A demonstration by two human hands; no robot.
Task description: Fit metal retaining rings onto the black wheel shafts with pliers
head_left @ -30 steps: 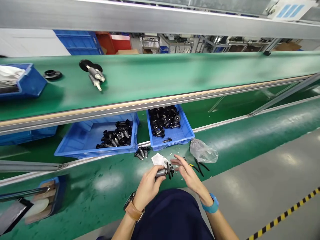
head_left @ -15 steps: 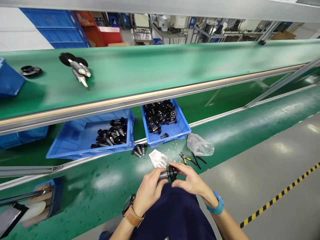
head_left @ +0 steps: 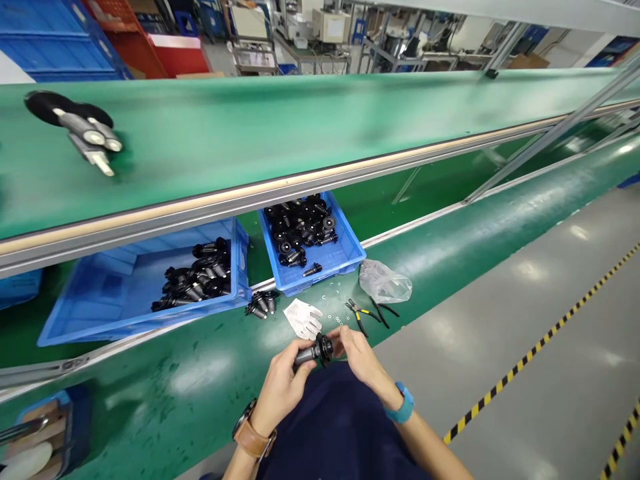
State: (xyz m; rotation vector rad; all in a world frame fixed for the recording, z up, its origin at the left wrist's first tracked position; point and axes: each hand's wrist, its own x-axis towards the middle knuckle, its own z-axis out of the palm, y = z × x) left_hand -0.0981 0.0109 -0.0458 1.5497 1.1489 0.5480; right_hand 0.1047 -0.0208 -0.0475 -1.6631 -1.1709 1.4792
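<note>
My left hand (head_left: 289, 373) is closed around the grey barrel of a black flanged shaft part (head_left: 323, 348), its wide ringed end pointing right. Just beside that end is my right hand (head_left: 361, 357), fingers bent and drawn together; their tips are partly hidden, and whatever they may hold cannot be made out. Beyond the hands lies a white glove (head_left: 303, 319) on the green bench. Small white rings (head_left: 338, 320) are scattered to its right, close to pliers with yellow-and-black handles (head_left: 363, 313) and a second, black-handled tool (head_left: 385, 312).
Two blue bins, a left one (head_left: 65, 320) and a right one (head_left: 353, 259), hold many similar black parts. Several loose parts (head_left: 262, 303) lie between them. A clear plastic bag (head_left: 385, 281) rests by the pliers. A raised green shelf (head_left: 240, 133) crosses above, carrying grey-shafted black parts (head_left: 80, 130).
My right hand has come off the ringed end, its fingers drawing together beside it. My left hand still grips the part, now tilted more towards the camera. The view has shifted right.
</note>
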